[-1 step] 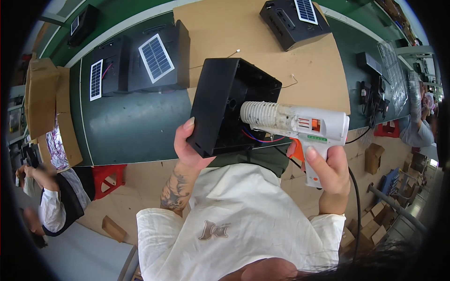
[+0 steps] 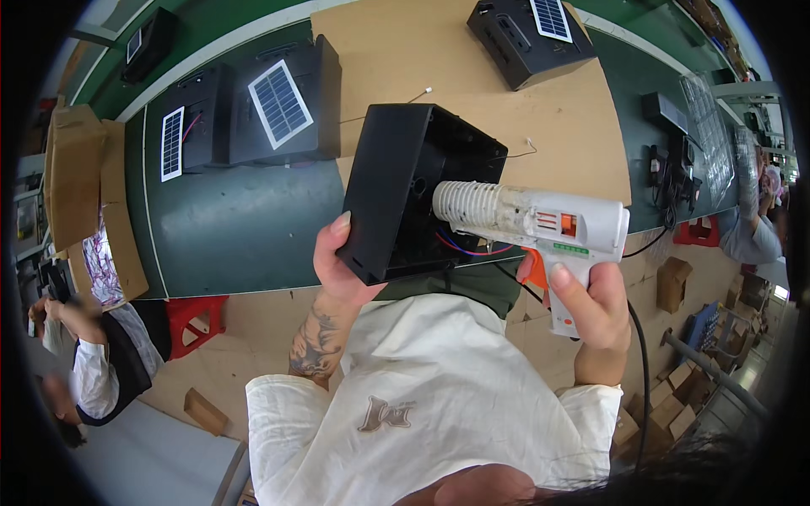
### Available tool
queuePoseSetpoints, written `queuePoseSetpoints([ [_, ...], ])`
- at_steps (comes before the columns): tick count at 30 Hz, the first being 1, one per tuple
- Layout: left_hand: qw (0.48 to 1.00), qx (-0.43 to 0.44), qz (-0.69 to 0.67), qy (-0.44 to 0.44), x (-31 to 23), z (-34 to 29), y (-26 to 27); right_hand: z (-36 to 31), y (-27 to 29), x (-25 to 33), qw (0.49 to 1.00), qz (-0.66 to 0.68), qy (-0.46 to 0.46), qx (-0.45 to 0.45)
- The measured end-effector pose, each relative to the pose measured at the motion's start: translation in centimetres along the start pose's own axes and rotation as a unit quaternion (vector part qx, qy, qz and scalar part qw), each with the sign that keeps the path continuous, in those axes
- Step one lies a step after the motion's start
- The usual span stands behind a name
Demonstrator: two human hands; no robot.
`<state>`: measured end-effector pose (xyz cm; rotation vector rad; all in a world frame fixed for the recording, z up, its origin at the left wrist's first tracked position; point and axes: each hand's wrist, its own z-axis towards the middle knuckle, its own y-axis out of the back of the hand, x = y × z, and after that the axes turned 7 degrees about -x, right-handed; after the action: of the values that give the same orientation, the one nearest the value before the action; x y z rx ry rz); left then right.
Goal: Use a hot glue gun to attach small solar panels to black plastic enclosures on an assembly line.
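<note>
In my left hand is a black plastic box housing, gripped by its lower left edge and tilted with its open side to the right. Red and blue wires show at its lower inner edge. My right hand is wrapped round the handle of a white hot glue gun, fingers at the orange trigger. The gun's ribbed, stained front end reaches into the opening of the housing. Its tip is hidden in there, so I cannot tell whether it touches anything.
Beyond my hands, a cardboard sheet covers part of the green table. Black boxes with solar panels stand at the left and far right. A black cable hangs beside my right arm. Co-workers sit at both sides.
</note>
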<state>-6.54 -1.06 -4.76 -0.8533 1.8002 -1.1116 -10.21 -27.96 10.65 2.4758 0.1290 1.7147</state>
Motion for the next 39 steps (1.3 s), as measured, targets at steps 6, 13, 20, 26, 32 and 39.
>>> queuePoseSetpoints([
  [6, 0.999, -0.045, 0.012, 0.025, 0.0, -0.5, -0.6, -0.4, 0.1, -0.3, 1.0, -0.007, -0.007, -0.004],
  [13, 0.998, -0.059, 0.028, 0.006, -0.2, -0.7, -1.4, -0.5, 0.4, -0.2, 1.0, -0.01, -0.029, 0.002],
  [20, 0.999, 0.003, -0.018, -0.027, 0.2, -0.7, -1.4, -0.6, 0.3, -0.4, 1.0, -0.013, -0.028, -0.007],
  [26, 0.996, -0.088, -0.013, 0.017, -0.2, -1.3, -1.3, -0.7, 0.0, -0.9, 0.999, 0.024, -0.029, -0.026],
  [32, 0.999, -0.034, 0.012, -0.038, 0.6, -0.9, -1.5, -0.7, 0.3, -1.2, 0.998, 0.032, -0.044, -0.034],
  [39, 0.993, 0.033, 0.043, -0.109, 1.1, -0.5, -1.6, -0.6, 0.4, -1.7, 0.997, 0.047, -0.047, -0.028],
])
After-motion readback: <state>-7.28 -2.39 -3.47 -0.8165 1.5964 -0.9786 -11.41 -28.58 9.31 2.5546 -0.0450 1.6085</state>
